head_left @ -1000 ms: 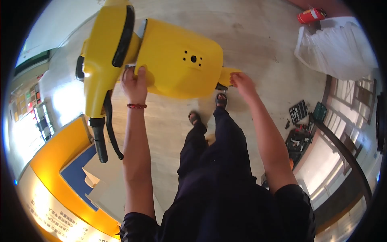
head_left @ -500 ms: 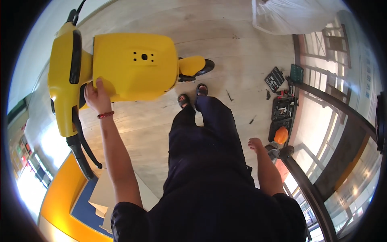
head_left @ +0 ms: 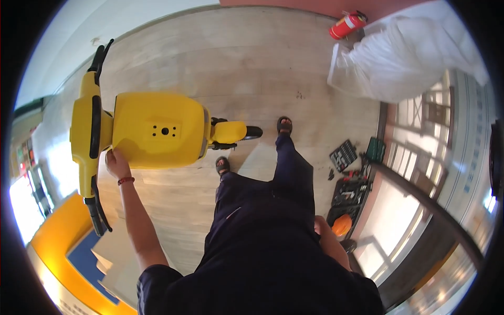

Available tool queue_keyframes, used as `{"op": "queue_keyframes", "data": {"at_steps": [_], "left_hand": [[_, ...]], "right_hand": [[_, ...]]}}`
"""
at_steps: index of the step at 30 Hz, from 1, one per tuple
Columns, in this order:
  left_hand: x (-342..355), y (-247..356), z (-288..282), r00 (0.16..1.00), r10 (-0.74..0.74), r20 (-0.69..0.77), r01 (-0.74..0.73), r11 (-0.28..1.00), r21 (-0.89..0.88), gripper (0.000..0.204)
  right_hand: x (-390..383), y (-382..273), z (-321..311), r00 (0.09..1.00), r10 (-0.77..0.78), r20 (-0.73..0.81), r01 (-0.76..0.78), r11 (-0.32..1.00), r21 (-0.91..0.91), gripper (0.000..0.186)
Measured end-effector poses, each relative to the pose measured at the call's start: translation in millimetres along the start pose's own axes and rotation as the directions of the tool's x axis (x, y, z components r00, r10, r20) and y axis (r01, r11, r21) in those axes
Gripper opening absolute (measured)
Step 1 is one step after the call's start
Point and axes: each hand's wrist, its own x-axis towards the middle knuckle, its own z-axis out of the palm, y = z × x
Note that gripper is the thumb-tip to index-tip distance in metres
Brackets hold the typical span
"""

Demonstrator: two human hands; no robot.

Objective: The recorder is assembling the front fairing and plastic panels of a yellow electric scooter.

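A yellow scooter (head_left: 157, 149) stands at my left, with black handlebar grips (head_left: 97, 218), a yellow column (head_left: 81, 131) with a dark strip, a flat panel with bolt holes, and a black wheel (head_left: 252, 132). My left hand (head_left: 116, 164), with a red bead bracelet at the wrist, grips the scooter at the lower front corner of the panel, beside the column; its fingertips are partly hidden. My right hand (head_left: 320, 226) hangs beside my dark trousers at thigh level, nearest an orange object on the tool cases; its fingers are mostly hidden. My sandalled feet stand on the wooden floor.
At right lie open tool cases (head_left: 342, 194), a socket set (head_left: 342, 156), a green case (head_left: 375, 149) and an orange object (head_left: 341, 226), beside a glazed wall with a dark rail. A red fire extinguisher (head_left: 346, 25) and white plastic sheeting (head_left: 399, 63) are top right. A yellow counter (head_left: 58, 226) is lower left.
My right hand let go of the scooter's rear part and dropped to my side. My left hand stays on the scooter, which now sits lower and further left in view as my feet shifted.
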Motion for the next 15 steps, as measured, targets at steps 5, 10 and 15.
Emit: {"op": "queue_keyframes", "data": {"at_steps": [5,10,15], "left_hand": [[-1,14,14,0.984,-0.045,-0.17,0.062,0.993,0.096,0.035],[-2,7,19,0.968,-0.098,-0.233,0.129,0.984,0.122,0.032],[-3,0,21,0.971,-0.066,-0.23,0.105,0.981,0.162,0.027]], "right_hand": [[7,-157,-149,0.954,-0.005,-0.298,0.023,0.998,0.058,0.013],[-10,-356,-190,0.835,-0.388,-0.39,0.255,0.901,-0.352,0.024],[-22,-465,-97,0.808,-0.541,-0.235,0.45,0.823,-0.347,0.029]]}}
